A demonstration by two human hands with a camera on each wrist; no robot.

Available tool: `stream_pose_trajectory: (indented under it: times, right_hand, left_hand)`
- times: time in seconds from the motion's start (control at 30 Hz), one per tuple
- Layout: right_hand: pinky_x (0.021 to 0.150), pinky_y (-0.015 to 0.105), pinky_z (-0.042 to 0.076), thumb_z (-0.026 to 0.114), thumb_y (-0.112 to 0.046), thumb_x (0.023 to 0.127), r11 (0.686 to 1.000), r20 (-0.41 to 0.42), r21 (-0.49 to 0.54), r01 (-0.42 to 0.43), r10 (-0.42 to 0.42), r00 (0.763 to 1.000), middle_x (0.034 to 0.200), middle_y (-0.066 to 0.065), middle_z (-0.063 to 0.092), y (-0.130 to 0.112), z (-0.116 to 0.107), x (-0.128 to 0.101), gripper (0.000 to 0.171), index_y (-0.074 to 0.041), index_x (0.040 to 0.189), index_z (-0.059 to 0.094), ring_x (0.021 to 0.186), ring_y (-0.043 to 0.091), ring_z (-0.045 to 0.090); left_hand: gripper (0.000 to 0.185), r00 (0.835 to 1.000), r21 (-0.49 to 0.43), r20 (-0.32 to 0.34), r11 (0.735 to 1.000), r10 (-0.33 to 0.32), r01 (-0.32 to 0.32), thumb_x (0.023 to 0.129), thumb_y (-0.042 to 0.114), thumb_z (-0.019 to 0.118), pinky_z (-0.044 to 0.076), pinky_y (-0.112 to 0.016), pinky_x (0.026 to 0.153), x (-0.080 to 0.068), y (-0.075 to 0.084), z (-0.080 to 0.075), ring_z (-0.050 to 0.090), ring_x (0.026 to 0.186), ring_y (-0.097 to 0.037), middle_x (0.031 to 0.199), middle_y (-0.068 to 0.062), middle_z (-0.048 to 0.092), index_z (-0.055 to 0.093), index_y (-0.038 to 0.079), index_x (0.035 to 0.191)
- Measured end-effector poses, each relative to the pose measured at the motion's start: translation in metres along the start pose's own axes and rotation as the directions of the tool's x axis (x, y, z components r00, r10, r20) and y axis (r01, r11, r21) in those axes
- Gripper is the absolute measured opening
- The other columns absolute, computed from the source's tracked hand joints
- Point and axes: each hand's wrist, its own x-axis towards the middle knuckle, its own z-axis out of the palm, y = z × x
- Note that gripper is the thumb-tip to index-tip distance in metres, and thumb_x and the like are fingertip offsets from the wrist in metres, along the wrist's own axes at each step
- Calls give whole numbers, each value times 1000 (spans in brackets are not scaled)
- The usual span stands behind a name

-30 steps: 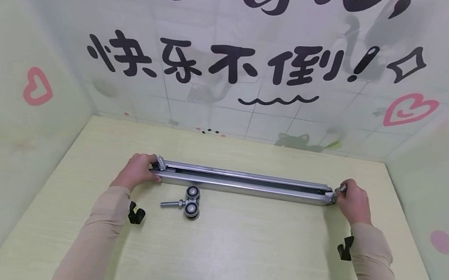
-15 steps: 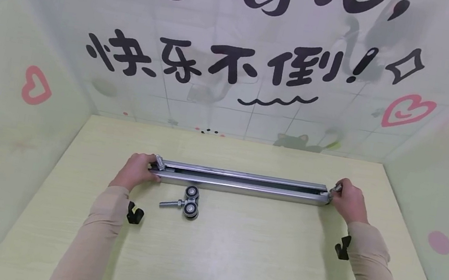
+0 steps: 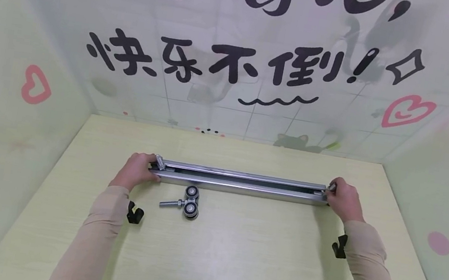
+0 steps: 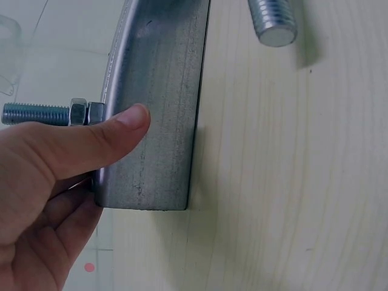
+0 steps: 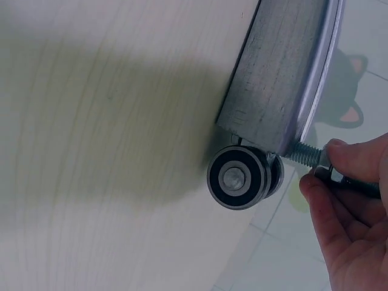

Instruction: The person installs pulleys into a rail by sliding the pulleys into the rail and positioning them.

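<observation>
Right now the metal rail [image 3: 239,188] lies across the table [image 3: 232,262], slot upward, strung between both hands. At one end the left hand [image 3: 136,171] grips it, thumb laid along the side face, with a threaded bolt [image 4: 36,114] jutting from the slot just beside that thumb. At the other, the right hand [image 5: 351,200] pinches the bolt of the right-end roller [image 5: 236,179], and one pair of wheels sits outside the rail's mouth (how much is inside, that wrist view won't tell us). Here's the danger: tilt that bolt and the wheels could jam or scrape against the rim. Push too hard against a loose left grip and the whole rail might skid sideways. And the spare roller [image 3: 191,203], near the rail's front side, could get knocked if it swings.
</observation>
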Motion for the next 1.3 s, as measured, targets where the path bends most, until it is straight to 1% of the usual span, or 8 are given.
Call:
stream_pose_trajectory:
  times: [0.3,0.5,0.6,0.7,0.93,1.07,1.3]
  right_hand:
    - [61,45,49,60,2,78,1000,33,-7,11,-11,999,77,26,61,-9,-1,2,18,11,91,51,66,33,58]
    - [60,44,49,60,3,77,1000,46,-7,28,-28,999,76,25,61,-14,0,3,18,12,91,52,65,31,57]
    - [58,43,49,60,3,77,999,52,-1,41,-41,998,75,25,61,-16,2,4,18,11,90,52,64,30,57]
    - [57,42,50,60,3,77,998,50,-2,63,-63,997,74,25,61,-18,5,5,17,11,89,52,63,30,58]
    - [58,43,51,62,3,76,993,40,-9,120,-120,992,74,25,62,-27,14,6,15,10,87,53,65,33,61]
    - [59,43,51,63,3,75,988,33,-11,153,-152,988,74,25,63,-33,19,8,15,9,85,53,65,33,62]
    - [60,43,52,64,3,75,988,37,3,157,-157,987,74,25,63,-41,22,8,16,9,85,53,66,34,62]
  left_hand:
    - [42,1000,-7,2,1000,-8,8,62,9,81,45,-50,84,1,1,-1,58,89,-37,99,-23,64,64,-3,99]
    - [42,1000,-15,7,1000,-19,19,63,9,81,45,-48,82,0,2,-2,57,85,-34,97,-22,64,64,-3,99]
    - [41,1000,-12,7,1000,-14,14,63,9,80,45,-48,81,0,1,-2,56,84,-33,96,-22,64,64,-4,98]
    - [42,1000,-11,8,1000,-6,6,63,9,80,45,-49,81,0,1,-2,56,84,-34,96,-23,64,64,-4,98]
    - [45,1000,-17,15,1000,-24,24,62,9,80,45,-50,84,0,0,-1,57,88,-35,97,-23,64,63,-4,102]
    - [44,1000,-9,13,1000,-22,22,62,10,81,45,-49,83,0,0,0,57,87,-35,96,-23,64,63,-4,101]
    - [44,1000,-6,8,1000,-18,18,62,10,81,45,-49,84,-1,0,0,57,88,-36,96,-23,64,64,-4,100]
